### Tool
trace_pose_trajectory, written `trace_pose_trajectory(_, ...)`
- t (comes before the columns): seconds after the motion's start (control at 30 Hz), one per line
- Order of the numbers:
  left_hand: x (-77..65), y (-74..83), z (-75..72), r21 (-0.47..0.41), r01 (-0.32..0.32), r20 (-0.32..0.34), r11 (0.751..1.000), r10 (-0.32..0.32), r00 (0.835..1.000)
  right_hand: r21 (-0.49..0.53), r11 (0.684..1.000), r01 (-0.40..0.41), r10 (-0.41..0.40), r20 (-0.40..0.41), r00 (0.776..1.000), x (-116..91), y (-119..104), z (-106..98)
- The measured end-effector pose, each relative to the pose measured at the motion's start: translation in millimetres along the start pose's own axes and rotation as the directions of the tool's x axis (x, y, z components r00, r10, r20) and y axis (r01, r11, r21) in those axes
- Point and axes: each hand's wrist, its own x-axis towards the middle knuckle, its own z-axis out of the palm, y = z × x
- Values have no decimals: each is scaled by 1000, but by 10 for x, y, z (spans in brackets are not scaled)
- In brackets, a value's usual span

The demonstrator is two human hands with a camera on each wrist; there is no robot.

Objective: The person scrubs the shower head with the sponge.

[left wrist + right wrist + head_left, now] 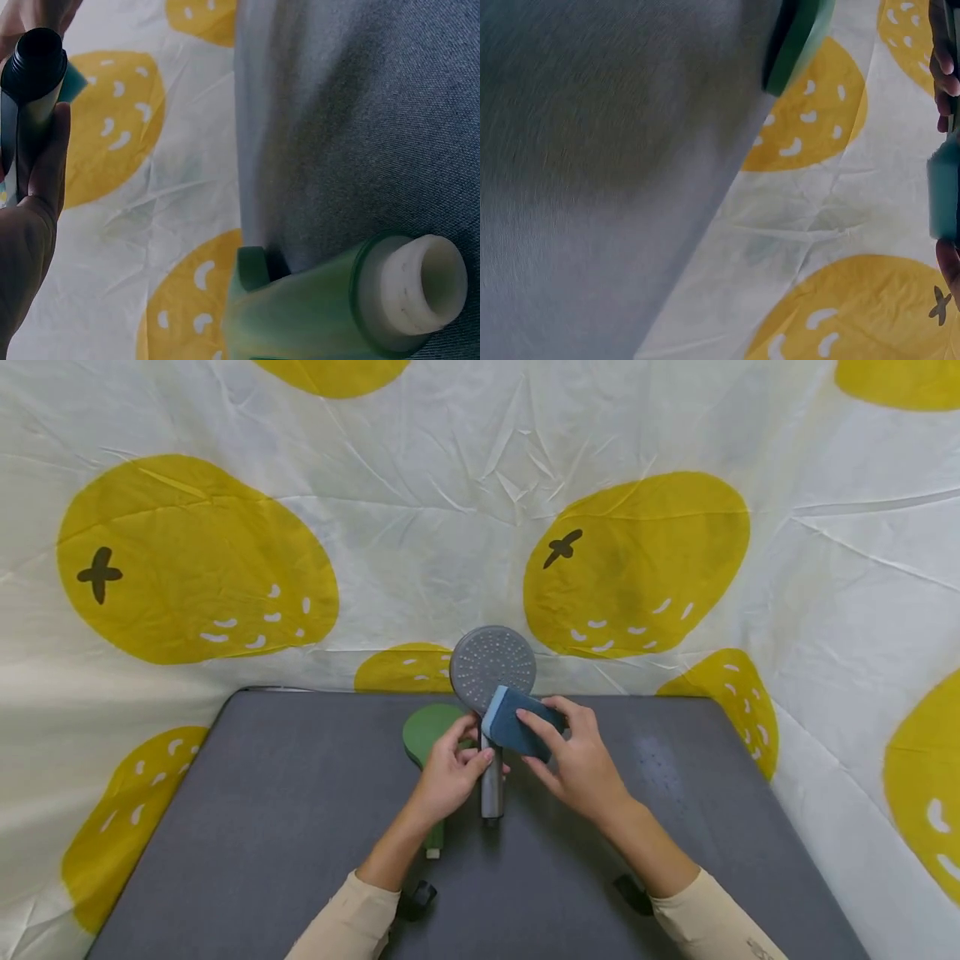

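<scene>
A grey shower head (492, 667) with a round nozzle face stands upright in the middle of the head view. My left hand (450, 772) grips its handle (492, 789); the threaded lower end (36, 64) shows in the left wrist view. With fingers and thumb, my right hand (581, 764) holds a blue sponge (521, 722) whose edge is lighter. The sponge overlaps the lower rim of the nozzle face and the top of the handle. A second, green shower head (429, 731) lies on the table behind my left hand, its white threaded end (427, 285) close in the left wrist view.
The dark grey table (300, 810) has rounded far corners. Behind it hangs a white cloth (435, 552) printed with yellow fruit shapes. Small wet-looking spots (660, 768) mark the table on the right.
</scene>
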Motion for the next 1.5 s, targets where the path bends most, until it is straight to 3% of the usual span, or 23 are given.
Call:
trace_pose_trajectory(0.2,-5,6,6,11,53,8,999,-53,999,-94,994,60,-61,-7,998,144,24,-80)
trace_pose_trajectory(0.5,-13,32,-1,-12,39,7,999,-39,999,-127,990,59,-65,-45,997,290,48,-155)
trace_pose_trajectory(0.67,-26,29,-5,-20,33,14,999,-33,999,-112,990,82,-82,0,997,309,70,-164)
trace_pose_trajectory(0.87,-26,35,-19,-43,38,-15,998,-38,999,-79,983,164,-159,66,985,172,26,-149)
trace_pose_trajectory(1.1,-24,23,-34,-50,51,12,997,-50,999,-14,994,111,-109,72,991,41,67,-182)
trace_pose_trajectory(1.3,-16,7,-35,-65,31,47,997,-28,999,21,994,112,-112,28,993,143,133,-214)
trace_pose_trajectory(1.5,-6,-29,-45,-99,7,86,995,2,996,29,993,115,-116,52,992,233,151,-207)
